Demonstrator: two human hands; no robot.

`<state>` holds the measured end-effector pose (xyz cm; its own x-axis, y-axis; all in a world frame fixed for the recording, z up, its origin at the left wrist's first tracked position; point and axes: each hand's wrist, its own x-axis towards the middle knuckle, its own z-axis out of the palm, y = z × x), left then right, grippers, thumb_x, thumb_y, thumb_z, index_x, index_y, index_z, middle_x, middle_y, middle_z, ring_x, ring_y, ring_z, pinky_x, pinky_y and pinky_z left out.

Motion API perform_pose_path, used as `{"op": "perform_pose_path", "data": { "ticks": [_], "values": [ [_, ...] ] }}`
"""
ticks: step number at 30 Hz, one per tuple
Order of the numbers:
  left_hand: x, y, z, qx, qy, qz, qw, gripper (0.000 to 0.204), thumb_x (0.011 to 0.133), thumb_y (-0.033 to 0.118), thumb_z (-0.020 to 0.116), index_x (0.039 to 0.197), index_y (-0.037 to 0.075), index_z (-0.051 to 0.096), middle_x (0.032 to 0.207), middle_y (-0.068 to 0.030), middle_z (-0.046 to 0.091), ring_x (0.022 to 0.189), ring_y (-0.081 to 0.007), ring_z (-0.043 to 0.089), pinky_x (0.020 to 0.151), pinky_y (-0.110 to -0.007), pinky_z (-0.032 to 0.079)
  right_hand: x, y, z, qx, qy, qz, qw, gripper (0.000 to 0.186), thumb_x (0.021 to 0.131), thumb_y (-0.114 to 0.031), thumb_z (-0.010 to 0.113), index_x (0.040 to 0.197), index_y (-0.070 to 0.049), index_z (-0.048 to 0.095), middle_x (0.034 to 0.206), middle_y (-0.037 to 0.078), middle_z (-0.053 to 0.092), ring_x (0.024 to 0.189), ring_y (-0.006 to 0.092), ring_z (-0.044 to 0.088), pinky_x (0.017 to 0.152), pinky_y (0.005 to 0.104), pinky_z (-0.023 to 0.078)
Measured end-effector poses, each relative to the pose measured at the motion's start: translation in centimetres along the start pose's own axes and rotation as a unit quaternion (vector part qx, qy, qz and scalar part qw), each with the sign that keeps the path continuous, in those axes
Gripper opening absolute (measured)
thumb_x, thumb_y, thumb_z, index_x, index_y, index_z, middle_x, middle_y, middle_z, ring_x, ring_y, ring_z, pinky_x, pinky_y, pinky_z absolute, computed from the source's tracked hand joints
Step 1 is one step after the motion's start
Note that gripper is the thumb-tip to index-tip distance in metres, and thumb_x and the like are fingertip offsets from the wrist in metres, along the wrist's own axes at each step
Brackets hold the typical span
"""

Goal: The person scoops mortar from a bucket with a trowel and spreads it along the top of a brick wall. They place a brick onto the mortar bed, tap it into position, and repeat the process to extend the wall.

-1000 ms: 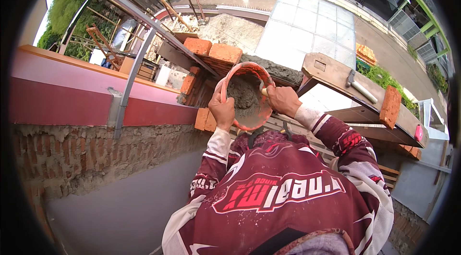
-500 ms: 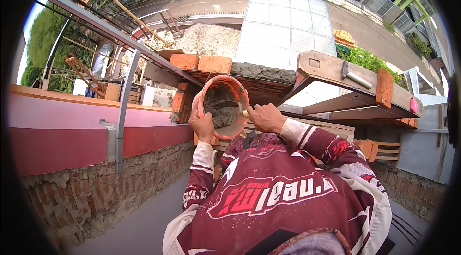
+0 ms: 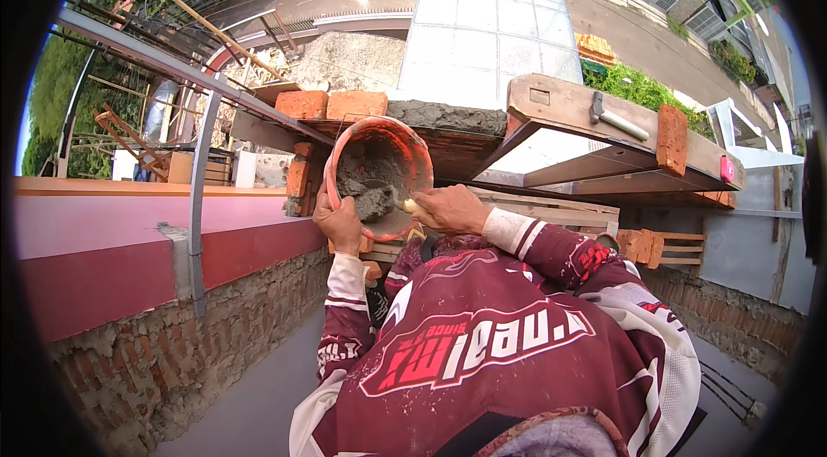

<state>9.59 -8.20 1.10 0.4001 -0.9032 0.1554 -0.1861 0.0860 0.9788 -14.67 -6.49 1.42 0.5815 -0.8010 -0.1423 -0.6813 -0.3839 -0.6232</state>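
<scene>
An orange bucket (image 3: 423, 157) is tilted with its mouth toward me, and wet grey mortar (image 3: 366, 171) lies inside it. My left hand (image 3: 338, 223) is closed on the bucket's left rim. Over the opposite rim reaches my right hand (image 3: 454, 209), closed around the pale handle of a trowel (image 3: 411, 205). The trowel's blade is down in the bucket and cannot be made out against the mortar. Just beyond the bucket, a bed of grey mortar (image 3: 448, 117) tops the brick wall, with orange bricks (image 3: 357, 104) at its left end.
A wooden frame (image 3: 586, 108) lies to the right, bearing a hammer (image 3: 620, 118), an upright brick (image 3: 671, 140) and a small pink-red object (image 3: 728, 169). On the left stand a metal post (image 3: 203, 190) and a pink and red wall (image 3: 103, 272). More bricks (image 3: 639, 247) are stacked at right.
The trowel blade, visible across the bucket before, is now lost among the mortar. A lump of mortar has shifted near the handle. The whole view has swung slightly.
</scene>
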Motion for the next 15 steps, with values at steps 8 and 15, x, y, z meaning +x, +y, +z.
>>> {"op": "perform_pose_path", "data": {
  "ticks": [8,15],
  "values": [
    [-0.8,1.3,2.9,0.055,-0.041,0.066,0.995,0.007,0.073,-0.012,0.055,0.075,-0.006,0.058,0.131,-0.0163,0.065,0.105,-0.018,0.065,0.086,-0.029,0.049,-0.5,3.1,-3.8,-0.061,0.014,0.111,0.992,0.041,0.096,-0.042,0.06,0.114,-0.005,0.061,0.08,0.018,0.066,0.067,0.0328,0.068,0.055,0.0442,0.053],
    [-1.3,0.6,2.2,0.026,-0.051,0.036,0.998,0.014,0.075,-0.011,0.056,0.085,-0.006,0.063,0.133,-0.0141,0.065,0.103,-0.0134,0.065,0.082,-0.024,0.048,-2.7,1.3,1.5,0.391,-0.114,0.164,0.899,0.038,0.099,-0.038,0.056,0.095,-0.002,0.066,0.071,0.014,0.063,0.07,0.024,0.066,0.066,0.0381,0.053]
  ]
}}
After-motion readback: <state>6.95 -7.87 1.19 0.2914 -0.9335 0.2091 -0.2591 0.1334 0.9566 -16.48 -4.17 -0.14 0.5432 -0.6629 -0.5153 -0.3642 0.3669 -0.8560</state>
